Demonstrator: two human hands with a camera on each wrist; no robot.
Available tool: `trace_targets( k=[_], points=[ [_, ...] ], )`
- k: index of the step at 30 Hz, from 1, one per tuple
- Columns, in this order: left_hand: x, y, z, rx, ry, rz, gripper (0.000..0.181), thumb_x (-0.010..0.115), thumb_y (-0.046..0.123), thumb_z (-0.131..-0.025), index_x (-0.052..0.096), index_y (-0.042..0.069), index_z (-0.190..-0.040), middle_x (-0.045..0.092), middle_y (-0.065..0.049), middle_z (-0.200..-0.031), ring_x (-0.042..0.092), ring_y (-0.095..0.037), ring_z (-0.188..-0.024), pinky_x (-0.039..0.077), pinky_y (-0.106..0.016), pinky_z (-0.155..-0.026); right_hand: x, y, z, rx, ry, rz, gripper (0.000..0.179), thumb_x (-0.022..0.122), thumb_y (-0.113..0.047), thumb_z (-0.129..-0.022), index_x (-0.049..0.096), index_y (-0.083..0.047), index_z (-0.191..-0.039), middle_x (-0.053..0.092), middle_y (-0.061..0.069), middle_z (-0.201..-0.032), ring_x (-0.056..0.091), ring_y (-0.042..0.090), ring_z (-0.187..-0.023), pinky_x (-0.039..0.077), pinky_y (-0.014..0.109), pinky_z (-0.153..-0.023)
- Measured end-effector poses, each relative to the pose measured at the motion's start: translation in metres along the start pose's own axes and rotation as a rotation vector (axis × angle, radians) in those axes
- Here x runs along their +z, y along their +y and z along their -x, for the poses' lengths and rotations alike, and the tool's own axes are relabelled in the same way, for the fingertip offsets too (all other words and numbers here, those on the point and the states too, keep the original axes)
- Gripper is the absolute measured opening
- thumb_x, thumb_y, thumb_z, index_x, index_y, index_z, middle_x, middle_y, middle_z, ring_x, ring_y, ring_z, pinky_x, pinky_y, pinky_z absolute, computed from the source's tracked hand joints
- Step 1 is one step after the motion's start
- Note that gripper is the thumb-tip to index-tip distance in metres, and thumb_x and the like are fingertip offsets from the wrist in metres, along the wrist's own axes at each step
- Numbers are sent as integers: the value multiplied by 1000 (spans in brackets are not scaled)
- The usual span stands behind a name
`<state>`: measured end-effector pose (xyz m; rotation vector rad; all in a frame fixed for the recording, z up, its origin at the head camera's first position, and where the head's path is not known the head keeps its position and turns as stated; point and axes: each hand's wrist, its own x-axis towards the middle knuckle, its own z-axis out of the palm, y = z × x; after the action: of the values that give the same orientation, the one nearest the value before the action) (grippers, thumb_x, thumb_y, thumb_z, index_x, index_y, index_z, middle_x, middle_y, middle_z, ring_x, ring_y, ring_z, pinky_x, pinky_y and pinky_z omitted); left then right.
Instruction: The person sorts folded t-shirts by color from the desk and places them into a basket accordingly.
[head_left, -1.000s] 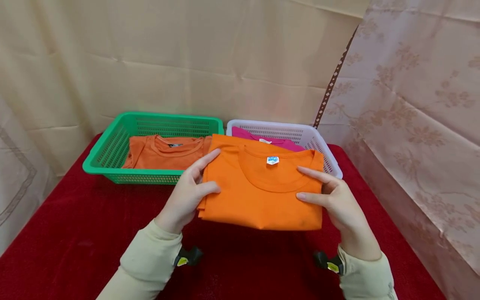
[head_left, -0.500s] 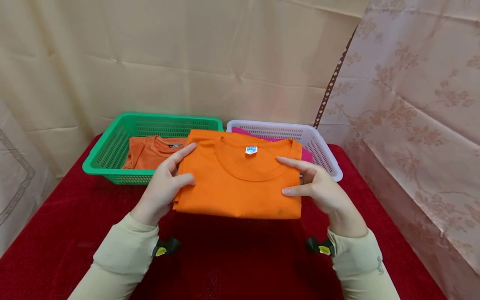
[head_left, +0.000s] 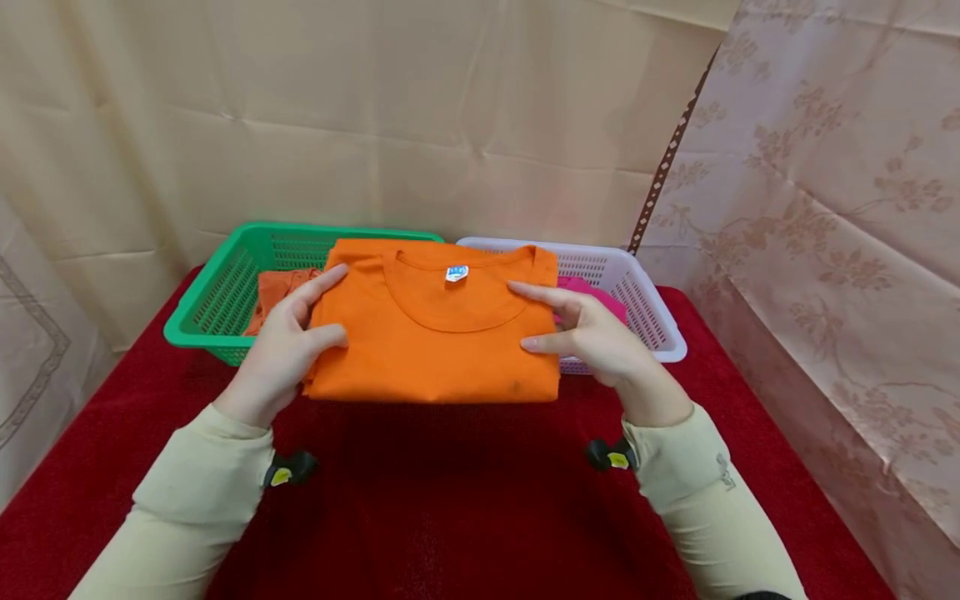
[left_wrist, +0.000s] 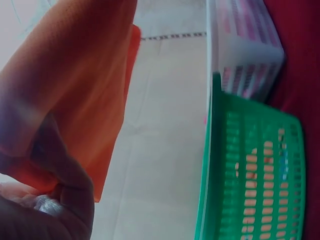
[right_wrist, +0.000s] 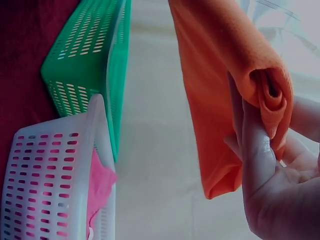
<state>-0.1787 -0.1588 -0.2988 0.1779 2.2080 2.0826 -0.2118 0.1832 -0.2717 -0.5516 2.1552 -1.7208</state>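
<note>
Both hands hold up a folded orange T-shirt, its round neck and white-and-blue label facing up. My left hand grips its left edge, with thumb and index finger on top. At the right edge my right hand pinches the fold; the right wrist view shows fingers under the rolled layers of the shirt. Behind and below the shirt stands a green basket, holding a duller orange garment that is mostly covered. A white basket with a magenta garment stands to its right, partly hidden.
A red cloth covers the table under the baskets. Beige curtain hangs close behind them, and a floral pinkish curtain runs along the right side.
Both hands have carried the folded T-shirt leftward and a little farther up the view, from in front of the white basket to partly over the green one. The baskets stay put.
</note>
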Motion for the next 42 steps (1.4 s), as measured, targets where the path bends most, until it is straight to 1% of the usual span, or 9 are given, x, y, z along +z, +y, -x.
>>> trace_targets(
  k=[4,12,17,23,27,31,36,39,42],
  points=[
    [-10,1,-5,-1,32,-63,82,54,-2,-88,27,35,-156,34,-4,-151,50,-14,-110,55,-21,-78,5,-5,-15,34,8,7,69,66,8,-86,46,-11,-149,58,18,-137,63,15,-114,57,33,-89],
    [-21,4,-17,11,67,-175,81,53,0,-90,21,30,-158,30,-7,-154,48,-14,-108,53,-19,-76,12,-10,-37,99,39,6,68,65,6,-89,45,-16,-150,52,12,-145,53,23,-130,56,30,-92],
    [-24,7,-25,43,109,-233,80,54,0,-90,21,25,-159,26,-6,-160,44,-17,-113,51,-15,-75,14,-10,-48,79,67,-22,68,63,7,-89,45,-17,-150,48,10,-149,51,24,-131,55,31,-94],
    [-33,7,-32,40,148,-281,80,54,1,-90,21,24,-159,27,-4,-161,44,-15,-116,48,-12,-76,19,-10,-63,67,89,-67,67,63,8,-89,46,-16,-149,46,9,-151,52,25,-131,55,36,-93],
    [-42,8,-37,75,173,-373,78,52,3,-90,21,21,-159,26,-4,-162,43,-18,-120,41,-10,-82,24,-9,-78,85,101,-114,66,62,9,-90,48,-19,-148,46,7,-150,54,24,-127,57,41,-90],
    [-51,10,-46,101,202,-475,76,53,7,-90,22,18,-159,21,-2,-165,36,-23,-128,34,-18,-92,28,-6,-95,97,122,-113,66,63,9,-90,50,-23,-146,46,4,-151,54,21,-125,59,37,-86],
    [-62,8,-55,114,217,-558,77,53,8,-91,19,14,-159,18,-8,-165,26,-29,-143,30,-44,-108,37,2,-118,69,171,-106,69,65,12,-86,53,-21,-145,46,4,-151,55,21,-125,59,34,-83],
    [-69,5,-60,132,224,-614,77,53,8,-91,18,11,-159,15,-14,-165,15,-34,-151,23,-55,-117,43,8,-131,38,204,-63,70,67,14,-83,54,-19,-143,44,4,-153,53,20,-126,57,35,-91],
    [-76,1,-66,146,231,-671,77,53,9,-90,18,8,-159,14,-20,-165,11,-39,-152,17,-59,-120,49,13,-143,8,227,0,71,68,14,-81,56,-18,-142,42,4,-155,48,18,-133,50,34,-102]
  ],
)
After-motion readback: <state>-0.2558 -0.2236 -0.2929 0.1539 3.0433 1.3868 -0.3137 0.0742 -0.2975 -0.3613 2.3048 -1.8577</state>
